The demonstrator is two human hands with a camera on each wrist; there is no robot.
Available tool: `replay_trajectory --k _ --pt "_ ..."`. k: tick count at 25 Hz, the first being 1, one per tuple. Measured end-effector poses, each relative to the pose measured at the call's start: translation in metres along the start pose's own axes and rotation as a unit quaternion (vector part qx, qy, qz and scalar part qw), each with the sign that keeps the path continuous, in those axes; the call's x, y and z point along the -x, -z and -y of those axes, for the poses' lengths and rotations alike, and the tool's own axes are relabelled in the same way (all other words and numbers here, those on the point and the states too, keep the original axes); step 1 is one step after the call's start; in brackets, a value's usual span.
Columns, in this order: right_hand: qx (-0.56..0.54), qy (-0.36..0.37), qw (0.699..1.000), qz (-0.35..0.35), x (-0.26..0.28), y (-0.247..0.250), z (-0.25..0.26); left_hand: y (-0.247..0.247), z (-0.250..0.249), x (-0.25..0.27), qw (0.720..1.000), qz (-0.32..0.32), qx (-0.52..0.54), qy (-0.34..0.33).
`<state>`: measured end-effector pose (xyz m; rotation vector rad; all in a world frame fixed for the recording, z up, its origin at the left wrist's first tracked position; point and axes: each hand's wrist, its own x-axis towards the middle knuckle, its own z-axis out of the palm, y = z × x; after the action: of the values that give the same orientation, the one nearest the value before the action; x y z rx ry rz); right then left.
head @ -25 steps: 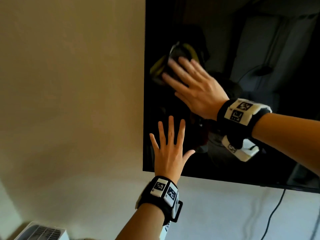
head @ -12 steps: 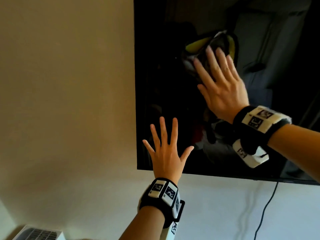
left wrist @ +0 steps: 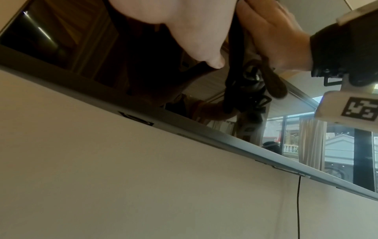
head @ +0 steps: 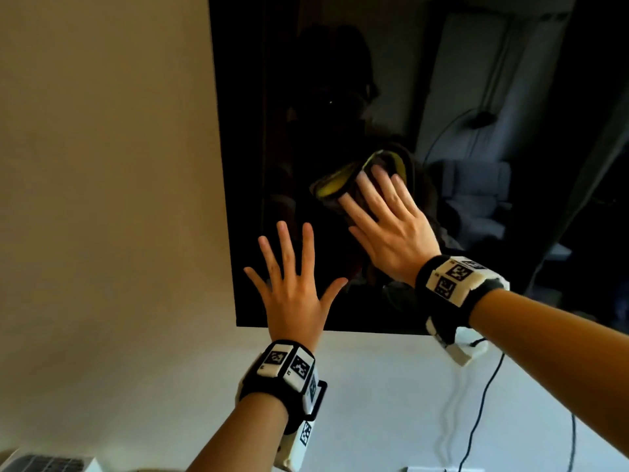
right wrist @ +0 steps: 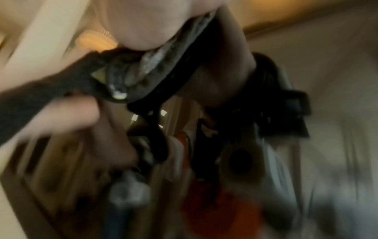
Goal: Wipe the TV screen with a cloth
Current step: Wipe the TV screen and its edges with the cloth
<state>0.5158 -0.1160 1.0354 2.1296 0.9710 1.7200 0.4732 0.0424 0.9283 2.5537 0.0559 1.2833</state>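
Note:
A black wall-mounted TV screen (head: 374,80) fills the upper right of the head view. My right hand (head: 388,223) lies flat with straight fingers on a dark cloth with a yellow edge (head: 335,185) and presses it against the glass near the screen's lower left area. My left hand (head: 292,284) is spread flat on the screen's lower left corner, fingers straight and apart. In the left wrist view the TV's bottom bezel (left wrist: 184,126) runs diagonally and the right hand (left wrist: 272,32) shows at the top. The right wrist view is blurred; the grey cloth (right wrist: 155,64) sits under the palm.
A beige wall (head: 102,199) lies left of the TV, and a white wall below it. A black cable (head: 483,403) hangs down from under the screen at the right. A white appliance with a grille (head: 44,463) sits at the bottom left corner.
My right hand with the cloth slid from the screen's left edge up and right, then down and left towards my left hand. The left hand stayed pressed on the lower corner.

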Motion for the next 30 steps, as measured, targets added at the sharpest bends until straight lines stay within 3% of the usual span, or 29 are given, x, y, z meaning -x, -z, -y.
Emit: replay_trajectory --k 1,2,5,6,8,9,10,13,14,15,18,19,21,23,25,27,28,30 --pt "0.004 0.021 1.0 0.014 0.001 0.003 -0.01 0.0 0.0 0.0 1.0 0.001 -0.002 -0.002" --pt "0.009 -0.007 1.0 0.008 -0.001 0.005 -0.02 0.0 0.001 0.001 1.0 0.001 -0.006 -0.003" --pt "-0.009 -0.21 0.977 -0.044 -0.001 0.006 -0.013 0.0 0.003 0.001 1.0 0.002 -0.008 -0.006" --pt "-0.017 -0.209 0.977 -0.048 0.006 0.001 0.0 -0.001 0.002 0.001 1.0 0.002 -0.008 -0.005" --pt "-0.02 -0.092 0.995 -0.023 0.021 -0.003 0.009 0.0 0.002 0.002 1.0 0.0 -0.011 -0.005" --pt "-0.015 -0.042 0.999 -0.003 0.023 0.0 -0.002 0.0 0.002 0.002 1.0 -0.001 -0.014 -0.006" --pt "-0.01 -0.044 0.999 -0.003 0.022 0.005 -0.018 0.0 0.002 0.002 1.0 -0.001 -0.017 -0.008" --pt "-0.011 -0.256 0.964 -0.063 0.017 0.007 -0.026 0.0 0.004 0.001 1.0 0.004 -0.028 -0.011" --pt "-0.019 -0.292 0.954 -0.073 0.02 0.003 -0.014 0.0 0.004 0.001 0.999 0.004 -0.03 -0.013" --pt "-0.024 -0.273 0.959 -0.074 0.026 -0.003 -0.001 0.0 0.004 0.001 0.999 0.003 -0.031 -0.013" --pt "-0.019 -0.101 0.994 -0.018 0.045 0.002 -0.013 -0.001 0.004 0.002 1.0 -0.001 -0.024 -0.015" --pt "-0.01 -0.109 0.994 -0.022 0.047 0.008 -0.032 -0.001 0.004 0.003 1.0 -0.002 -0.024 -0.017" --pt "0.002 -0.218 0.974 -0.053 0.048 0.013 -0.052 -0.001 0.007 0.002 1.0 -0.006 -0.02 -0.018" --pt "-0.008 -0.279 0.958 -0.067 0.056 0.009 -0.042 0.001 0.003 0.002 1.0 -0.004 -0.008 -0.008" --pt "-0.021 -0.186 0.981 -0.046 0.071 0.002 -0.026 0.004 -0.007 0.002 1.0 0.0 0.001 0.005" --pt "-0.011 -0.087 0.996 -0.005 0.08 0.01 -0.046 0.006 -0.026 0.001 1.0 0.002 -0.005 -0.017" --pt "0.001 -0.098 0.995 -0.011 0.08 0.016 -0.063 0.006 -0.037 -0.001 0.999 0.002 -0.014 -0.039" --pt "0.012 -0.227 0.973 -0.048 0.076 0.022 -0.087 0.004 -0.061 -0.01 0.997 -0.004 -0.03 -0.073"
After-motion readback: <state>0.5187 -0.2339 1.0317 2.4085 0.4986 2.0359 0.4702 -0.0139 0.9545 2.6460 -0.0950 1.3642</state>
